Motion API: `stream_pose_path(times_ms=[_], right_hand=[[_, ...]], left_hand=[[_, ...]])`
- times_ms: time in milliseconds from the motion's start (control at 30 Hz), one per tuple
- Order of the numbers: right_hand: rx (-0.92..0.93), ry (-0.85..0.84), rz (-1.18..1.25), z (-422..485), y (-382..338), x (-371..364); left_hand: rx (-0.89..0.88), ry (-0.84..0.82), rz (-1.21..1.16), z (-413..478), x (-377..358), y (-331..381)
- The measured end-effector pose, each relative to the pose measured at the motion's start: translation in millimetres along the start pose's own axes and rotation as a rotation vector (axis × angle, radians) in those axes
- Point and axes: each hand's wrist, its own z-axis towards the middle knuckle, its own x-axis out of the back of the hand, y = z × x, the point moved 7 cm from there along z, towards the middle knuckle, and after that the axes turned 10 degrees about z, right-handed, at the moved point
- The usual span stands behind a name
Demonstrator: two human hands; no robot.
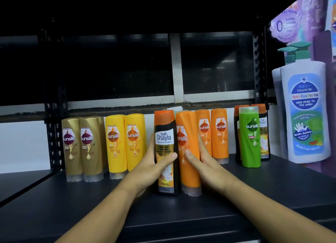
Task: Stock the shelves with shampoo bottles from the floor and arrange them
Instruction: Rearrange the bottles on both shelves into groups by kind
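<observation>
A dark shelf (254,188) seen from above and in front, with two bare forearms reaching in from the near edge. The left hand (152,168) grips a black Safi Shayla bottle (165,139) with an orange cap: the thumb lies across the front of the label and the fingers wrap round its left side. The bottle stands upright near the middle of the shelf, forward of the row behind it. Touching its right side stands an orange Sunsilk bottle (187,131), cap down, held by the right hand (203,166) — thumb on the front, fingers fairly straight along its right side. Farther back a row runs left to right: two gold Sunsilk bottles (80,148), with more gold ones behind them, then two yellow Sunsilk bottles (125,144), then, behind the hands, two more orange Sunsilk bottles (212,131). To the right, set apart from the row, a green Sunsilk bottle (250,137) stands in front of a few dark orange-capped bottles (263,131). At the far right is a tall white pump bottle (305,115) labelled Follow Me Anti-Bacterial — beside a purple display card (300,15). A dark window (216,66) fills the wall behind the shelf.
</observation>
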Motion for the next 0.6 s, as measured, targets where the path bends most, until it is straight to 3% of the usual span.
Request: stream_pose_path(times_ms=[300,600], right_hand=[[0.078,0.013,-0.047,-4,-2,3],[-0.004,-0.001,0.075,-7,-1,5]], left_hand=[[-0.047,-0.005,-0.025,-7,-2,3],[-0.085,0.001,-0.069,-14,-8,11]])
